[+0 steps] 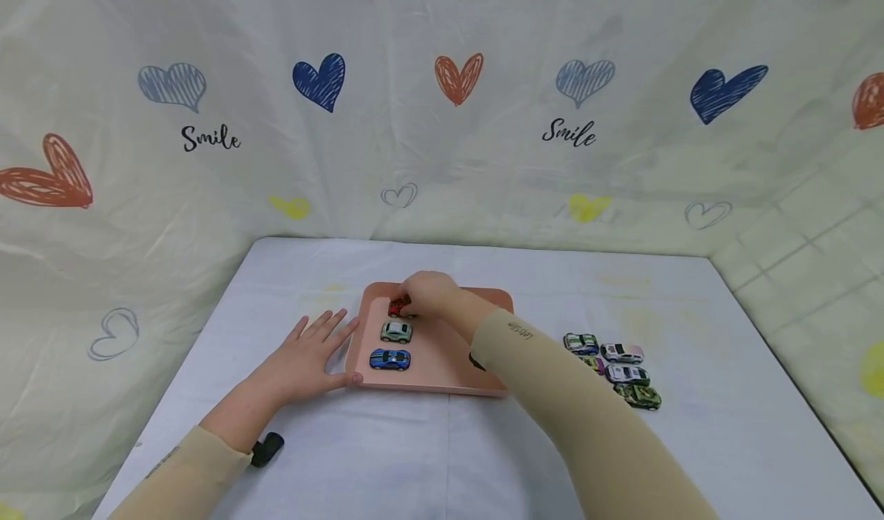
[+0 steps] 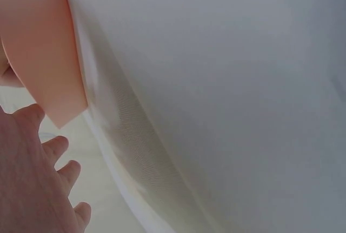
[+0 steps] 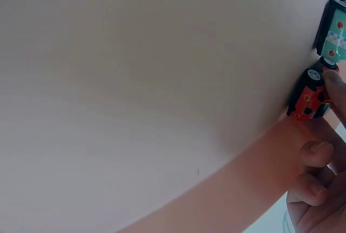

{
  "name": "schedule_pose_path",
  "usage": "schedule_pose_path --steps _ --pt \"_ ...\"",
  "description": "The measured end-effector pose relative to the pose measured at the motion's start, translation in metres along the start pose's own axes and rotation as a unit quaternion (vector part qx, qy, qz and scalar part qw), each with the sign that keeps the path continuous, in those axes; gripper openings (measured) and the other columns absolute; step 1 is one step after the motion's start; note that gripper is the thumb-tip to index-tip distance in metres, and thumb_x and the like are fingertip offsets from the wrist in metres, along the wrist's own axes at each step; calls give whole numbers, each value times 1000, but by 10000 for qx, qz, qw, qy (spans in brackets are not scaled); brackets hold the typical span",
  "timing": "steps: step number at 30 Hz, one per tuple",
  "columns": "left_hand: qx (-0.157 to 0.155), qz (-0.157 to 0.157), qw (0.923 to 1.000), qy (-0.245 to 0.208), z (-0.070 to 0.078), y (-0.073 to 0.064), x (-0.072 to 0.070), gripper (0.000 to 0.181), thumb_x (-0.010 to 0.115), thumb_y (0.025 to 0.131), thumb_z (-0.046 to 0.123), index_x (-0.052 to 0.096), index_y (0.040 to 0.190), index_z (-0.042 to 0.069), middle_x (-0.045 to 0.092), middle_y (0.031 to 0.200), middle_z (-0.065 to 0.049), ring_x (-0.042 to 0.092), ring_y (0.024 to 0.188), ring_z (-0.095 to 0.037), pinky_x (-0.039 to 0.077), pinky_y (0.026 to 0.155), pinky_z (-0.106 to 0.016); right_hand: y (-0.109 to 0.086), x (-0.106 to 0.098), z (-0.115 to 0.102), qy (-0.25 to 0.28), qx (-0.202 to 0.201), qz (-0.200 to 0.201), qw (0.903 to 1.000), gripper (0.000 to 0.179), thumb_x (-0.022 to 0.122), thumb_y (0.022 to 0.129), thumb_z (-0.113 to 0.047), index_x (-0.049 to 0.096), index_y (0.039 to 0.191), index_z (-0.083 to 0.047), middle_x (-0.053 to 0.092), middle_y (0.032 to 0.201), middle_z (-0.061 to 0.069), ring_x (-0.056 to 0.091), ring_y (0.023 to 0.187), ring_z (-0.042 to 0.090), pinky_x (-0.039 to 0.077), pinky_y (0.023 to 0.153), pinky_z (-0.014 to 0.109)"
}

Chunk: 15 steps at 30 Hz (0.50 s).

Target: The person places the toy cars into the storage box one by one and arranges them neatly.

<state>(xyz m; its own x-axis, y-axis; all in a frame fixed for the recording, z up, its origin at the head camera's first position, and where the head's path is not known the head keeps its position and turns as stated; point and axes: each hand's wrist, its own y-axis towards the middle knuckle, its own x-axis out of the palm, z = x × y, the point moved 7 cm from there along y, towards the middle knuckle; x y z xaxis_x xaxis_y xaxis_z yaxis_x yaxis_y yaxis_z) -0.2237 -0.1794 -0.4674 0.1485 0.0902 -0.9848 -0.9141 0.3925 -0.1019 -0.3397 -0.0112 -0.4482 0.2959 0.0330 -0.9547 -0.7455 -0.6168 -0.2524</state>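
Note:
My right hand [image 1: 430, 294] pinches a red toy car [image 1: 398, 307] at the far left of a pink tray [image 1: 442, 359]. In the right wrist view, black patches show on the red car, with the thumb against its side. Below it in the head view are a pale green toy car [image 1: 396, 332] and a blue toy car [image 1: 390, 360], forming a column along the tray's left side. My left hand [image 1: 304, 363] lies with spread fingers at the tray's left edge, its fingertips right at the rim. A dark object [image 1: 475, 362] in the tray is mostly hidden behind my right sleeve.
Right of the tray, several toy cars sit in a cluster, among them a white one [image 1: 627, 374] and a green camouflage one [image 1: 638, 396]. My right forearm crosses over the tray's right part. A white cloth [image 1: 331, 459] covers the table, and a heart-printed curtain [image 1: 442, 152] hangs behind.

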Motion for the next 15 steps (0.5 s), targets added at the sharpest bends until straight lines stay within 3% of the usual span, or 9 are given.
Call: schedule_pose_path --steps 15 --pt "19 46 10000 -76 2 -2 -2 99 57 83 75 26 159 20 21 164 -9 16 150 -35 9 119 -60 5 3 -6 -460 -132 139 9988 30 69 95 -33 71 124 -25 66 105 -7 58 90 9 53 83 29"
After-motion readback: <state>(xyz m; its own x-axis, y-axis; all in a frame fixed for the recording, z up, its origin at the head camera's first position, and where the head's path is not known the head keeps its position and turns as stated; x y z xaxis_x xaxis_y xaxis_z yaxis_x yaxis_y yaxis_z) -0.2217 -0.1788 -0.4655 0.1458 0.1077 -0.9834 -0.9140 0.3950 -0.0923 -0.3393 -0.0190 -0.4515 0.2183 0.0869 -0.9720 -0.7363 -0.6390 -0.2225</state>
